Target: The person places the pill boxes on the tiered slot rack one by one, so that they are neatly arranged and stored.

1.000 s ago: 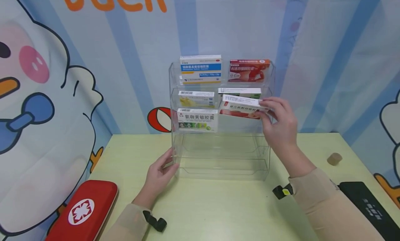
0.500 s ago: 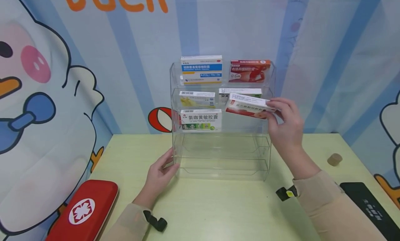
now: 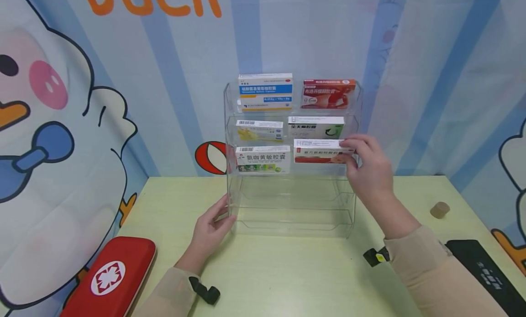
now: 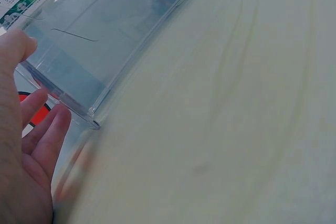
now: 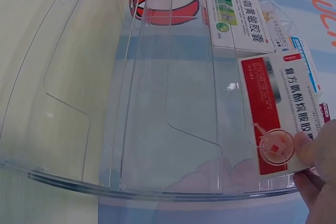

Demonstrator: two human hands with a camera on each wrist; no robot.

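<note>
A clear acrylic tiered rack [image 3: 291, 216] stands on the pale green table. My right hand [image 3: 367, 164] pinches the right end of a red-and-white medicine box [image 3: 320, 151], which sits level in the third tier, right side. In the right wrist view the same red-and-white box [image 5: 275, 114] shows through the rack wall with my thumb on it. A green-and-white box [image 3: 263, 158] stands to its left. My left hand [image 3: 211, 225] rests with straight fingers against the rack's lower left corner [image 4: 79, 111].
Upper tiers hold a blue-and-white box [image 3: 265, 92], a red box [image 3: 328, 94], a yellow box [image 3: 259, 129] and a white-green box [image 3: 315, 127]. A red first-aid case [image 3: 108, 278] lies front left. A cork [image 3: 439, 209] and black pad [image 3: 486, 271] sit right.
My right hand lowered the tilted red-and-white box from in front of the second tier into the third tier, where it now sits level. The left hand has not moved.
</note>
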